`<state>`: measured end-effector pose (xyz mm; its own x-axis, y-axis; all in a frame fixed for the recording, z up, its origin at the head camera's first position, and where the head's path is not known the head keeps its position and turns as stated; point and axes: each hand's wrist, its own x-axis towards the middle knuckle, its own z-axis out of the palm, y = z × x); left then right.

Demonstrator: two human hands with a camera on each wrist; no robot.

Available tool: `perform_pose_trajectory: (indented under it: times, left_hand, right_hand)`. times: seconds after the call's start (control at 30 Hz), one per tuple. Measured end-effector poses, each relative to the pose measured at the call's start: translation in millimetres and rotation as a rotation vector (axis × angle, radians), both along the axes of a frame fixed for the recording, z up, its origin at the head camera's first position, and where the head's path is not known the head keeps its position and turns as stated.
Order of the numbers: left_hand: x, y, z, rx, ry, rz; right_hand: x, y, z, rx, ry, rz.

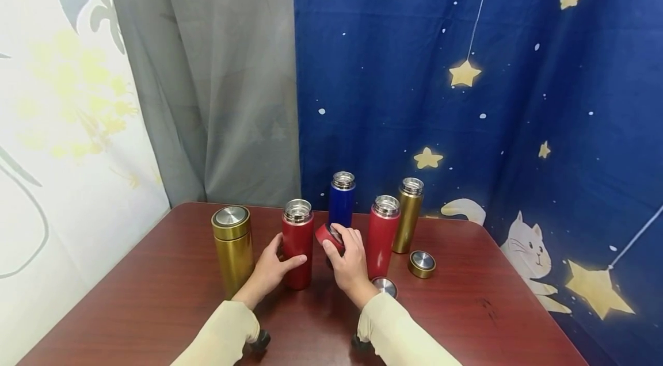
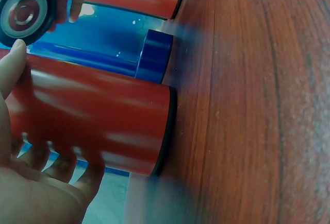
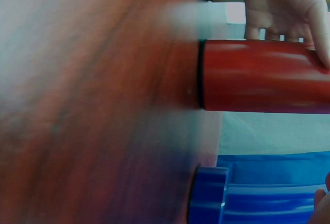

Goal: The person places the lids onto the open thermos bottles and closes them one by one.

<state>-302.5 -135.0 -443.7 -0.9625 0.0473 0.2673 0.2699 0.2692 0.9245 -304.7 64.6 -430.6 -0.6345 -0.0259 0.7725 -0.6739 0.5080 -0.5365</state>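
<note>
My left hand (image 1: 268, 275) grips an open red thermos (image 1: 297, 245) standing upright, thumb across its front and fingers behind it. In the left wrist view the red body (image 2: 98, 110) fills the grasp. Beside it, to the right, my right hand (image 1: 350, 262) holds a red lid (image 1: 323, 234) tilted, apart from the bottle's steel mouth. The lid's round underside (image 2: 23, 14) shows in the left wrist view. Behind the right hand stands an open blue thermos (image 1: 342, 202). A blue lid (image 3: 209, 195) sits on the table near its base, mostly hidden in the head view.
A gold thermos (image 1: 233, 256) with its lid on stands at the left. Right of my right hand are a second open red thermos (image 1: 382, 239) and an open gold one (image 1: 408, 219). A gold lid (image 1: 422, 264) and another steel-topped lid (image 1: 385, 286) lie on the wooden table (image 1: 466, 320).
</note>
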Motion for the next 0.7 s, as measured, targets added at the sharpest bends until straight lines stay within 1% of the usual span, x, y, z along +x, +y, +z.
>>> perform_pose_trajectory:
  times: [0.13,0.3,0.53,0.63,0.67,0.7]
  left_hand:
    - [-0.2,-0.1,-0.8,0.004,-0.001,-0.01]
    - [-0.7,0.5,-1.8,0.011,0.014,-0.019]
    - [-1.5,-0.3,-4.4,0.016,0.003,-0.026]
    - [0.6,0.2,-2.9,0.0,0.011,-0.028]
    - [2.1,0.6,-1.3,-0.002,0.012,-0.027]
    - [5.3,1.3,2.5,-0.007,0.02,-0.029]
  right_hand:
    - [-2.0,-1.7,5.6,-0.026,0.032,0.016]
    - [-5.5,-2.9,12.0,-0.045,0.099,0.008]
    - [-6.6,-7.0,27.5,-0.065,0.149,0.017]
    - [-5.5,-10.4,32.5,-0.082,0.157,0.027]
    - [-4.8,-11.5,33.7,-0.089,0.156,0.031]
    - [-4.0,-12.7,34.7,-0.097,0.152,0.034]
